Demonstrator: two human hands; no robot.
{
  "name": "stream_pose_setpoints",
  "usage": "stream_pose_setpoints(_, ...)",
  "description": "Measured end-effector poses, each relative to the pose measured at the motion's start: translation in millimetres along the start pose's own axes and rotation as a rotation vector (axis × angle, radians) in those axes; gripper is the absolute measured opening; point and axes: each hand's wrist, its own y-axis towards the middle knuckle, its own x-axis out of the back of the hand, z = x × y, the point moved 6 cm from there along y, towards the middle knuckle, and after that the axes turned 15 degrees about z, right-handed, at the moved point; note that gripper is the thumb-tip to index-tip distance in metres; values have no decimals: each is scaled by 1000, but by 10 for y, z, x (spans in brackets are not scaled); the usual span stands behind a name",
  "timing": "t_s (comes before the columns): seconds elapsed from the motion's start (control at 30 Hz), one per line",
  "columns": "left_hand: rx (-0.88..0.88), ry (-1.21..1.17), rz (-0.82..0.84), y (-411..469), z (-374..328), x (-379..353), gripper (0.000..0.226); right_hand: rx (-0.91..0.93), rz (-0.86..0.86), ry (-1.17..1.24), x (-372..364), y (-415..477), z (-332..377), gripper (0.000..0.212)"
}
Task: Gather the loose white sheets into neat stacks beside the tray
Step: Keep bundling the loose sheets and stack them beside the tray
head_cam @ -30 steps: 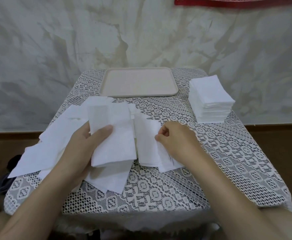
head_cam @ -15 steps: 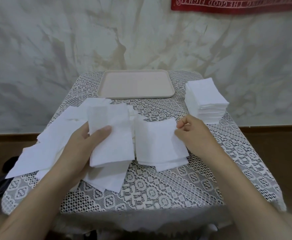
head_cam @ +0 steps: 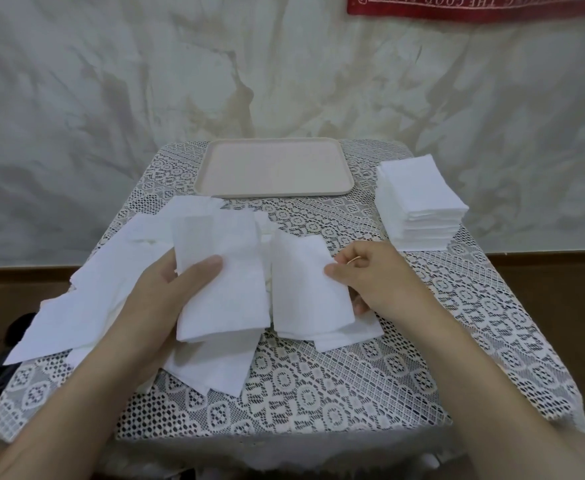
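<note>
My left hand [head_cam: 166, 292] grips a small bundle of white sheets [head_cam: 225, 282], thumb on top, lifted over the table's left half. My right hand [head_cam: 370, 278] pinches the right edge of a folded white sheet [head_cam: 301, 292] that lies on a low pile at the table's middle. Loose white sheets [head_cam: 86, 299] are strewn over the left side, partly under my left arm. A neat tall stack of white sheets [head_cam: 419, 202] stands to the right of the beige tray [head_cam: 273, 192] at the back.
A white lace cloth [head_cam: 318, 393] covers the small table, whose near and right edges drop off. A stained pale wall rises right behind the tray. Dark objects [head_cam: 10, 344] lie on the floor at the left.
My right hand went right with the top sheet, unfolding it, then came back left with the sheet folded over. My left hand has kept its bundle still.
</note>
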Motion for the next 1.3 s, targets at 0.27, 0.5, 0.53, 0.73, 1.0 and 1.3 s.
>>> stream_pose_setpoints(0.27, 12, -4, -3, 22, 24, 10, 40, -92, -28, -497, -241, 37, 130, 25)
stream_pose_setpoints(0.5, 15, -12, -8, 13, 27, 6, 40, -88, -30, -512, -257, 67, 92, 20)
stream_pose_setpoints(0.53, 16, -14, -6, 13, 29, 4, 40, -90, -29, -520, -251, 66, 91, 19)
stream_pose_setpoints(0.73, 17, -22, -12, 20, 36, -7, 39, -91, -42, -588, -274, 86, 95, 27)
stream_pose_setpoints(1.0, 16, -18, -19, 32, 45, 10, 40, 5, -88, -540, -116, 21, 196, 23)
stream_pose_setpoints(1.3, -5, -22, 22, 39, 0, -59, 36, -35, -108, -104, 102, 38, -42, 30)
